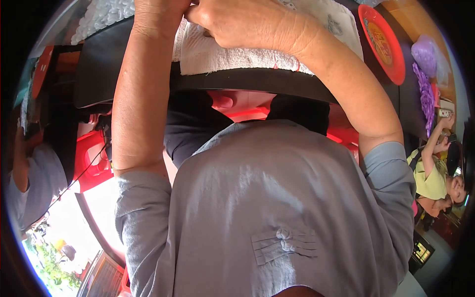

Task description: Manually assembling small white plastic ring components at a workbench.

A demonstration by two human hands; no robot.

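Observation:
My left hand (162, 7) is at the top edge, with its fingers cut off by the frame. My right hand (231, 23) is next to it, the fingers curled in and pressed together near the left hand. Whatever lies between the fingertips is too hidden to name. Both hands are above a white towel (222, 58) with red stitching marks and a grey printed pattern, spread on a dark table (247, 79).
A red oval tray (397, 69) with a yellow pattern lies to the right. Past it are a purple bag (424, 55) and a purple corded bundle (424, 101). White pebble-like pieces (105, 19) sit at far left. Other people (429, 180) (42, 173) are on both sides.

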